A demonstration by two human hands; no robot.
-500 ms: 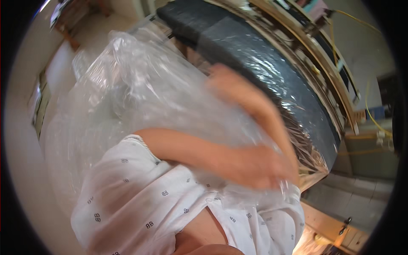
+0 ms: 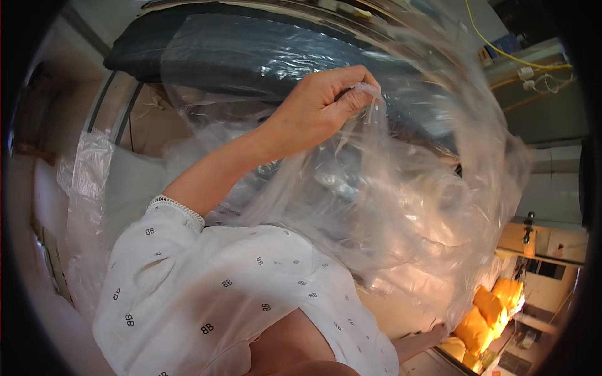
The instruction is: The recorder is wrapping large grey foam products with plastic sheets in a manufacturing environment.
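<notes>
My left hand (image 2: pixel 342 100) is raised in the middle of the view, its thumb and fingers pinching a gathered edge of a clear plastic sheet (image 2: pixel 401 207). The thin, crinkled sheet billows in front of me and out to the right. Low on the right, my right hand (image 2: pixel 439 332) is at arm's length, closed at the lower corner of the same sheet; its fingers show small and partly blurred. Behind the plastic lies a long dark padded piece (image 2: pixel 251 47) in shiny clear wrap, partly seen through the sheet.
More clear plastic (image 2: pixel 91 175) hangs over a pale surface at the left. Yellow-orange bundles (image 2: pixel 489 316) sit at the lower right beyond my right hand. A yellow cable (image 2: pixel 501 53) runs along the upper right, near a white plug (image 2: pixel 527 74).
My arms, crossed before, are now spread apart. My left hand has risen, and my right hand has swung far down to the right. The plastic has swept from left to right as my view turned.
</notes>
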